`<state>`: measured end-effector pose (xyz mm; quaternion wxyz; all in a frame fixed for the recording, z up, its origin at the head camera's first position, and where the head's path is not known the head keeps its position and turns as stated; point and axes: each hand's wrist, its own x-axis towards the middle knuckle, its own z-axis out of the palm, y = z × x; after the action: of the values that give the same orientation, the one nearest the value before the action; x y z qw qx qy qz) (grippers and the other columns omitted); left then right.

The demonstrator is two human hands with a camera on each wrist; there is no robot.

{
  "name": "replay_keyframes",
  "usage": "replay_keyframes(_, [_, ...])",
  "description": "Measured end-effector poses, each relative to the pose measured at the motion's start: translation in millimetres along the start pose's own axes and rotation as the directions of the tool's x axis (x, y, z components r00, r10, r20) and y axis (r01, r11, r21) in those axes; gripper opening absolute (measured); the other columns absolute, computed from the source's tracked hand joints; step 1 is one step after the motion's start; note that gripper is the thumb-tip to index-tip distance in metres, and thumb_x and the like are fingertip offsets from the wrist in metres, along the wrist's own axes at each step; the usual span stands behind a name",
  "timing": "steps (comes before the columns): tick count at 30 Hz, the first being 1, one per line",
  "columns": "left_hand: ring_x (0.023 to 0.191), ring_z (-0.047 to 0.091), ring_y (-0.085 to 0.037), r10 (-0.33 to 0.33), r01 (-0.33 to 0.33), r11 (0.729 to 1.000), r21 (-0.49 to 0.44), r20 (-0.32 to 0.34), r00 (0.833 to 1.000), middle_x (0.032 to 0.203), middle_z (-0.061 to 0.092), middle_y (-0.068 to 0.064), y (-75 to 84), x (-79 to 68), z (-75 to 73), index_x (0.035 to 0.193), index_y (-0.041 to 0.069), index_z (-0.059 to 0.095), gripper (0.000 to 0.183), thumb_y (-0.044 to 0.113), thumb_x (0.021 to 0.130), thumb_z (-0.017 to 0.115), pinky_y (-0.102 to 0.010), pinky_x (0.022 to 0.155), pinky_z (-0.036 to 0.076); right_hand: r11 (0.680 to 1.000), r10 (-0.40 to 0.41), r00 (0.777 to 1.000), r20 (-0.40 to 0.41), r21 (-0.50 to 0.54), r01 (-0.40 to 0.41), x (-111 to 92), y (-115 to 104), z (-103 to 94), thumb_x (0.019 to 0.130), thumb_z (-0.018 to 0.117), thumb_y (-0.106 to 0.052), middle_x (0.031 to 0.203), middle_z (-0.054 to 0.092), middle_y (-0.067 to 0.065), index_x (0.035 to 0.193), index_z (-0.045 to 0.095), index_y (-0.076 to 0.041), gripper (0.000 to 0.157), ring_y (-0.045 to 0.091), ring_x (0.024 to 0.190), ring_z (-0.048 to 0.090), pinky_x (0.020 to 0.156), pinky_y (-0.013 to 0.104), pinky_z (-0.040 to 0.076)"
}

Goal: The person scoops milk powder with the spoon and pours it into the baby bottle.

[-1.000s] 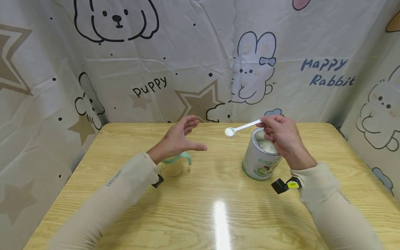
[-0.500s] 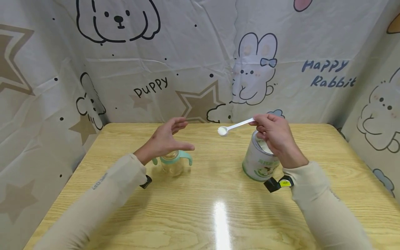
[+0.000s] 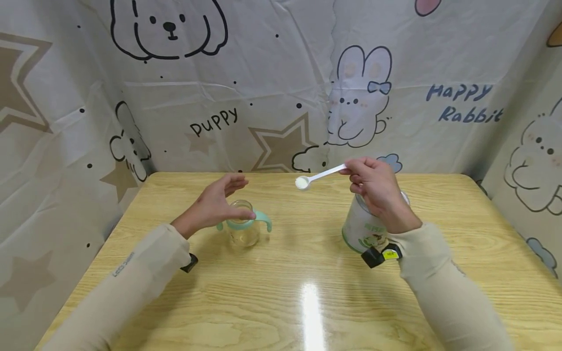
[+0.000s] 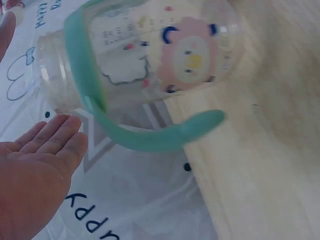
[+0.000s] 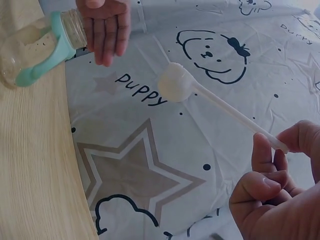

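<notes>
My right hand (image 3: pixel 375 187) pinches the end of a white measuring scoop (image 3: pixel 325 173), its bowl heaped with pale powder. The scoop hangs in the air between the baby bottle and the milk powder can; the right wrist view shows thumb and fingertips on the handle (image 5: pixel 235 113). A clear baby bottle (image 3: pixel 243 235) with mint-green handles stands upright and uncapped on the table. Around its neck, my left hand (image 3: pixel 215 204) hovers with fingers apart from the thumb. A bear print (image 4: pixel 187 57) shows on the bottle in the left wrist view. Whether that hand touches it, I cannot tell.
The white milk powder can (image 3: pixel 362 226) with a green base stands on the right, its top partly hidden by my right hand. The wooden table (image 3: pixel 263 297) ends at a printed cloth backdrop (image 3: pixel 272 73), with more cloth at both sides.
Both hands have moved left. The filled scoop has shifted away from above the can's side toward the bottle, and the left hand now uncovers the bottle's mouth.
</notes>
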<state>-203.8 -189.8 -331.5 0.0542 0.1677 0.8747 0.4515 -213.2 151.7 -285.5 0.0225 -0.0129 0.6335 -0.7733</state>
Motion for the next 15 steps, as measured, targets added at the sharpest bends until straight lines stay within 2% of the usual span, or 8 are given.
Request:
replay_keyframes(7, [0.141, 0.037, -0.035, -0.009, 0.009, 1.000, -0.003, 0.012, 1.000, 0.151, 0.045, -0.016, -15.9, -6.9, 2.7, 0.148, 0.000, 0.037, 0.095, 0.025, 0.074, 0.091, -0.051, 0.117, 0.030, 1.000, 0.012, 1.000, 0.017, -0.013, -0.012, 3.0, 1.4, 11.7, 0.099, 0.058, -0.005, 0.075, 0.069, -0.001, 0.078, 0.068, -0.011, 0.024, 0.006, 0.060, 0.042, 0.047, 0.015, 0.033])
replay_keyframes(15, [0.139, 0.040, -0.036, -0.014, 0.014, 1.000, -0.019, 0.015, 1.000, 0.148, 0.047, -0.018, -24.1, -11.0, 7.2, 0.146, -0.002, 0.039, 0.092, 0.020, 0.074, 0.092, -0.050, 0.117, 0.030, 0.999, 0.029, 0.998, 0.048, -0.029, -0.028, 5.0, 6.9, 24.5, 0.099, 0.058, -0.005, 0.077, 0.068, 0.000, 0.076, 0.069, -0.013, 0.027, 0.006, 0.061, 0.042, 0.049, 0.015, 0.034])
